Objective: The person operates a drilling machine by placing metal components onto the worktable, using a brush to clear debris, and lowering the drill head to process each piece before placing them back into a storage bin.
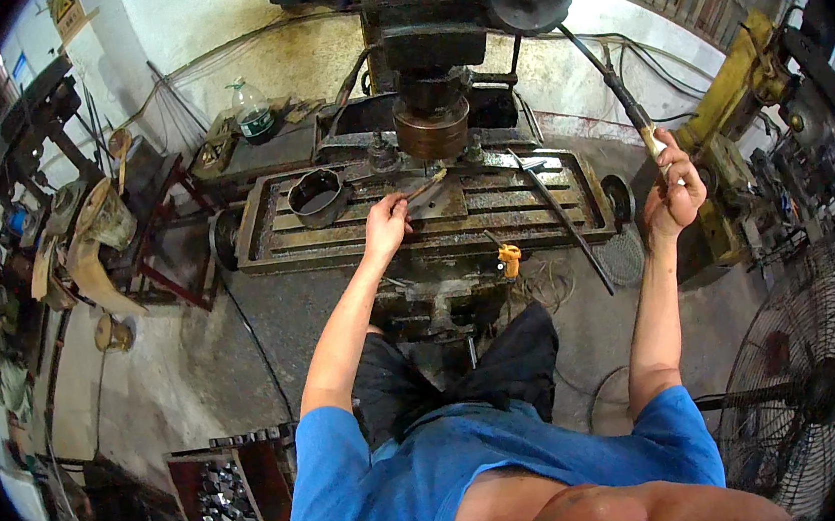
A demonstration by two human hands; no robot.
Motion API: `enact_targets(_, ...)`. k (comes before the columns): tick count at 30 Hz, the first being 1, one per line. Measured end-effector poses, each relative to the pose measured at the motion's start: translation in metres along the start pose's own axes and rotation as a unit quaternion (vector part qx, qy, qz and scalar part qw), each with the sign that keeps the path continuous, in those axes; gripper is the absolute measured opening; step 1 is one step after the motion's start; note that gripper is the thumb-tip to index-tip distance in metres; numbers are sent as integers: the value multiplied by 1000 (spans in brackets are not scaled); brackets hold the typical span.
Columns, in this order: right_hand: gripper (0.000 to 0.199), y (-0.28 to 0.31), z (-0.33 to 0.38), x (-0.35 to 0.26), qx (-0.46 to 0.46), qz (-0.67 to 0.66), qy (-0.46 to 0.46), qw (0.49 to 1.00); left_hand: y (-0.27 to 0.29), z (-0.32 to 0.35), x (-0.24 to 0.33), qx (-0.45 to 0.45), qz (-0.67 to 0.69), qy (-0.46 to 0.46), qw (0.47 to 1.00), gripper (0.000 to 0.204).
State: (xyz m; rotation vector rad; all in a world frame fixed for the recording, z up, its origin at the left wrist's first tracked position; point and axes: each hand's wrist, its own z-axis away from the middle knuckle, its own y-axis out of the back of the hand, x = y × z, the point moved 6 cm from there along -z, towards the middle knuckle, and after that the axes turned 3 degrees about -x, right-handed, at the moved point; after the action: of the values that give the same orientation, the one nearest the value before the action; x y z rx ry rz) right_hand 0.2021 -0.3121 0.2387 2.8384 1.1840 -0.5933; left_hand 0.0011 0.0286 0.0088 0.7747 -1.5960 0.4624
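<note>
My left hand (pixel 389 228) is closed around the thin handle of a small brush (pixel 421 191). The brush's pale tip points up and right, close beneath the spindle chuck (pixel 433 128) of a drilling or milling machine. Raised at the right, my right hand (pixel 674 186) wraps round the end of the machine's long dark feed lever (pixel 609 76), which runs up to a round black hub. On the slotted machine table (pixel 526 235), left of the brush, stands a round dark pot (pixel 317 200). What lies directly under the chuck is too small to make out.
A dark metal bar (pixel 562 218) slants over the table's front edge. Below that edge hangs a yellow air gun (pixel 509 260). A large caged fan (pixel 810 373) stands at lower right, a bin of metal parts (pixel 233 519) at lower left. Behind the table is a plastic bottle (pixel 254 113).
</note>
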Motion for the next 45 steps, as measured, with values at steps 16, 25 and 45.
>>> enact_targets(16,12,-3,-43,-16,-46,117,103,987,-13,-20,3,35,-135,-44,989,24)
enact_targets(25,12,-3,-85,-31,-62,159,97,981,-14,-33,-6,73,-224,-127,964,25)
enact_targets(45,33,9,-57,-41,59,257,55,963,54,33,52,163,-304,-194,918,20)
